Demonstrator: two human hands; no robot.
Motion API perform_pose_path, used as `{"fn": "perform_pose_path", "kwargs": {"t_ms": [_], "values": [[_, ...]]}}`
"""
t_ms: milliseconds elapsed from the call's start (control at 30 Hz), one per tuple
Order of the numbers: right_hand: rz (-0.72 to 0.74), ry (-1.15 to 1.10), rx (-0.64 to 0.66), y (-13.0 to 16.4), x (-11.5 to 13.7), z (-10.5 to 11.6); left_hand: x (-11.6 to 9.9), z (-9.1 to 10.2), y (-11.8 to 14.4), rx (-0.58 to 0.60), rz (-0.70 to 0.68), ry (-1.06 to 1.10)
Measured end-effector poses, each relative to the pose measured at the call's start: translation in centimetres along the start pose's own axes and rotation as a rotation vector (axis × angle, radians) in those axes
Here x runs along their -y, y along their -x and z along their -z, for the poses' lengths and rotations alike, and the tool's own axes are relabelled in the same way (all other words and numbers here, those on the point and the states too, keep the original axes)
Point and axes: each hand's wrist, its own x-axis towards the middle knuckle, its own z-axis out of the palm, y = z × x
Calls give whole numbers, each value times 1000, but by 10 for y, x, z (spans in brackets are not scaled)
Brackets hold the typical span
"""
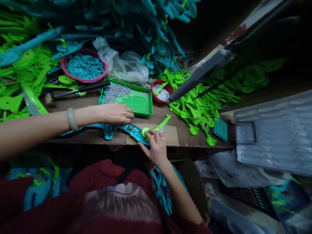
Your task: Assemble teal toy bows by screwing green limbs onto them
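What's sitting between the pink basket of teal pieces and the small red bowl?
In the head view, a crumpled clear plastic bag lies between the pink basket and red bowl.

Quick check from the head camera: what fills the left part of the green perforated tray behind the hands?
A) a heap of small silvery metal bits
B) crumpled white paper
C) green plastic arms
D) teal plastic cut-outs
A: in the green tray, a grey glittering pile of small metal bits covers the left part, just beyond the left hand; the teal cut-outs lie in the pink bowl instead.
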Motion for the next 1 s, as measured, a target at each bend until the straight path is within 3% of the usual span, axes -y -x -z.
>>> {"fn": "perform_pose_path", "kwargs": {"t_ms": [100,200,267,400,467,533,600,667,733,800,867,1000], "values": [[48,51,15,2,-13,3,-12,20,23,172,-20,73],[61,34,68,-5,-24,16,-23,26,54,136,190,235],[80,-13,99,-16,-20,25,-33,20,68,45,319,310],[91,-168,19,-53,16,34,-53,2,72,-135,635,165],[143,-180,100,-76,41,30,-63,1,68,-96,771,5],[212,-117,271,-97,58,22,-70,6,67,-50,845,-71],[235,-76,419,-117,63,12,-73,13,71,-29,843,130],[239,-115,501,-132,56,4,-72,18,79,-2,763,590],[253,-189,520,-143,44,1,-70,17,87,19,648,1034],[297,-289,526,-149,33,3,-69,9,94,-45,571,1219],[376,-386,563,-150,25,9,-69,-4,99,-176,554,1094],[506,-380,629,-147,17,25,-72,-21,105,-350,543,348]]}}
